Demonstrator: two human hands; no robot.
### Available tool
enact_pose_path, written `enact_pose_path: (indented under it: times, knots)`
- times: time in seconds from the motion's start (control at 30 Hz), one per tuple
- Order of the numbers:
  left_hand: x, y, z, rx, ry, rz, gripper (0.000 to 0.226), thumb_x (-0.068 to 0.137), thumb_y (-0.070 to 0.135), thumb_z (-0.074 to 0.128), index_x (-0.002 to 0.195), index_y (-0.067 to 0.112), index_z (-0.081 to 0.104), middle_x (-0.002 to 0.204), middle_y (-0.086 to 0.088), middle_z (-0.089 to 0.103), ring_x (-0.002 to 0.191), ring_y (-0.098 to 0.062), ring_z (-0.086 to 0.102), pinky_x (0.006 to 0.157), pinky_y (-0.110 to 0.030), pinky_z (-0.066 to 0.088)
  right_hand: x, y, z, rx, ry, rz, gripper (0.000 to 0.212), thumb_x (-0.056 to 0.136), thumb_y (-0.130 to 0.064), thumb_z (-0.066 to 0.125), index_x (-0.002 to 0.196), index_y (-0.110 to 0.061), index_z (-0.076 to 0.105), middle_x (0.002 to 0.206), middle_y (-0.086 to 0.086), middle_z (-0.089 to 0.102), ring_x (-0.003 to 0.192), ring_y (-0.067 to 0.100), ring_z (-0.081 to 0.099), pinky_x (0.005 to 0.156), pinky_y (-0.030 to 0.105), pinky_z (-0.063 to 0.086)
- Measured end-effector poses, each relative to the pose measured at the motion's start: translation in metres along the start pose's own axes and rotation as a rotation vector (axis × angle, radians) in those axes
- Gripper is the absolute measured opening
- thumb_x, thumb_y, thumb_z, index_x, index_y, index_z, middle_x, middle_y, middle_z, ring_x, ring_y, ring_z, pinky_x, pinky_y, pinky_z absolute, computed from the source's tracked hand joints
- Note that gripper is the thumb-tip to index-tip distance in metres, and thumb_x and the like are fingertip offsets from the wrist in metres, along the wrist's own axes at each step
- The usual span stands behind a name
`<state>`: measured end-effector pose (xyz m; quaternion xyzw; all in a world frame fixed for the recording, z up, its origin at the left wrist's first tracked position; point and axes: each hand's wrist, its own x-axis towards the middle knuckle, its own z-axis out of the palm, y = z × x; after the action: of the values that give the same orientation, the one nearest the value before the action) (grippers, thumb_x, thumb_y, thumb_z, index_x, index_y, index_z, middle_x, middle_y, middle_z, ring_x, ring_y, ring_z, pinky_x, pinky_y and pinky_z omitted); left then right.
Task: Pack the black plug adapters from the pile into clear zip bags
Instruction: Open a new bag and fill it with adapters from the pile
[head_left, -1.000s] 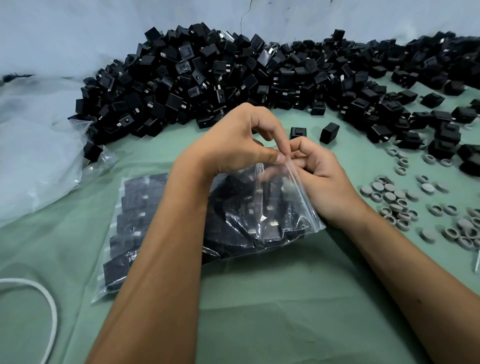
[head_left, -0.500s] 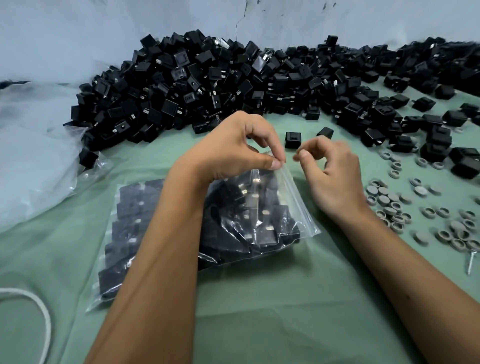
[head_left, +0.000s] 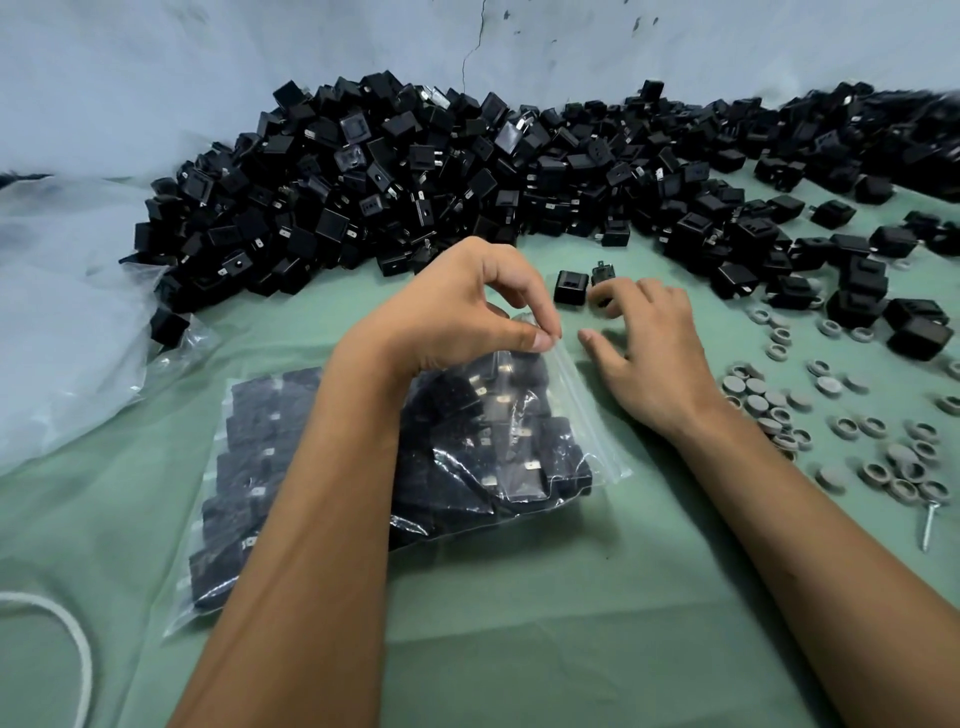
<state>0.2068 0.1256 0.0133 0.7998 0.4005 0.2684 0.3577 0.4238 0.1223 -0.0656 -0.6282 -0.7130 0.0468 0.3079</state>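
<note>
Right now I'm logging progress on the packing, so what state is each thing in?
zip bag: lying flat, full of adapters, its mouth corner pinched up
left hand: pinches the bag's top edge
right hand: fingers reaching onto a loose adapter, grip unclear
second loose adapter: resting on the table, untouched
pile: heaped, unpacked
grey caps: scattered loose

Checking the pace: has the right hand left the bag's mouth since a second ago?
Yes. The right hand moved off the bag towards the pile, its fingers at two loose adapters.
</note>
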Motion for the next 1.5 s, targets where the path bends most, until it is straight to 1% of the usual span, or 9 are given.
enact_pose_path:
  times: [0.2, 0.33, 0.5, 0.63, 0.8, 0.9, 1.13, 1.33, 1.5]
  knots:
    - [0.0, 0.001, -0.001, -0.003, -0.012, -0.005, 0.012, 0.078, 0.006, 0.087, 0.084, 0.013, 0.081, 0.108, -0.01, 0.067, 0.104, -0.021, 0.065, 0.085, -0.032, 0.059, 0.003, -0.003, 0.004, -0.11, 0.051, 0.074, 0.048, 0.096, -0.034, 0.069, 0.139, -0.018, 0.054, 0.141, 0.012, 0.044, 0.135, 0.031, 0.032, 0.112, 0.04, 0.036]
    - [0.0, 0.001, -0.002, 0.003, -0.007, 0.01, 0.011, 0.078, 0.007, 0.087, 0.086, 0.012, 0.081, 0.108, -0.012, 0.067, 0.104, -0.023, 0.065, 0.086, -0.038, 0.059, 0.016, -0.014, 0.01, -0.308, 0.016, -0.101, 0.047, 0.098, -0.03, 0.062, 0.142, -0.025, 0.05, 0.151, 0.01, 0.041, 0.143, 0.034, 0.024, 0.111, 0.05, 0.03]
    - [-0.001, 0.003, -0.003, 0.011, -0.007, 0.008, 0.012, 0.078, 0.007, 0.088, 0.087, 0.011, 0.081, 0.106, -0.012, 0.069, 0.108, -0.024, 0.065, 0.088, -0.048, 0.058, 0.039, -0.032, 0.014, -0.466, -0.165, -0.194, 0.019, 0.096, -0.034, 0.062, 0.113, -0.029, 0.068, 0.119, 0.005, 0.054, 0.128, 0.033, 0.033, 0.103, 0.045, 0.026]
    - [0.0, 0.002, -0.002, 0.003, 0.001, 0.008, 0.013, 0.077, 0.006, 0.088, 0.086, 0.01, 0.081, 0.108, -0.012, 0.07, 0.107, -0.026, 0.065, 0.089, -0.049, 0.057, 0.026, -0.035, 0.012, -0.228, -0.062, -0.308, 0.02, 0.096, -0.03, 0.067, 0.115, -0.023, 0.068, 0.102, 0.003, 0.06, 0.104, 0.027, 0.05, 0.092, 0.04, 0.038]
    - [0.0, 0.002, -0.003, 0.009, 0.002, 0.002, 0.013, 0.077, 0.011, 0.088, 0.084, 0.019, 0.081, 0.106, -0.006, 0.069, 0.106, -0.022, 0.064, 0.091, -0.047, 0.056, -0.005, -0.02, -0.002, 0.278, 0.192, -0.029, 0.04, 0.088, -0.025, 0.08, 0.124, -0.019, 0.065, 0.103, -0.005, 0.069, 0.093, 0.012, 0.067, 0.082, 0.029, 0.056]
    - [0.001, -0.001, -0.003, 0.022, 0.005, 0.012, 0.013, 0.076, 0.011, 0.089, 0.084, 0.018, 0.081, 0.105, -0.005, 0.069, 0.107, -0.022, 0.064, 0.091, -0.047, 0.056, -0.024, -0.022, -0.007, 0.558, 0.089, -0.053, 0.047, 0.079, -0.031, 0.088, 0.12, -0.023, 0.067, 0.096, -0.009, 0.073, 0.092, 0.011, 0.071, 0.075, 0.029, 0.058]
    - [0.0, -0.004, -0.004, 0.004, 0.035, 0.025, 0.013, 0.077, 0.009, 0.088, 0.087, 0.015, 0.082, 0.106, -0.009, 0.067, 0.107, -0.025, 0.064, 0.087, -0.048, 0.059, -0.027, -0.028, -0.002, 0.927, -0.205, -0.201, 0.05, 0.072, -0.009, 0.094, 0.115, -0.013, 0.07, 0.105, 0.007, 0.077, 0.1, 0.028, 0.075, 0.094, 0.049, 0.059]
    - [0.0, -0.003, -0.003, 0.014, 0.029, 0.031, 0.013, 0.077, 0.011, 0.088, 0.088, 0.012, 0.082, 0.106, -0.009, 0.069, 0.108, -0.025, 0.063, 0.089, -0.049, 0.057, -0.027, -0.027, -0.005, 0.819, -0.062, -0.137, 0.021, 0.084, -0.014, 0.087, 0.099, -0.013, 0.073, 0.086, 0.006, 0.075, 0.079, 0.027, 0.072, 0.074, 0.054, 0.058]
    - [0.0, 0.0, -0.002, 0.018, 0.022, 0.029, 0.012, 0.078, 0.008, 0.087, 0.088, 0.011, 0.081, 0.107, -0.012, 0.068, 0.108, -0.027, 0.063, 0.088, -0.052, 0.056, -0.032, -0.036, -0.004, 0.737, -0.166, -0.174, 0.023, 0.082, -0.016, 0.087, 0.102, -0.014, 0.075, 0.093, -0.001, 0.077, 0.092, 0.017, 0.074, 0.087, 0.044, 0.06]
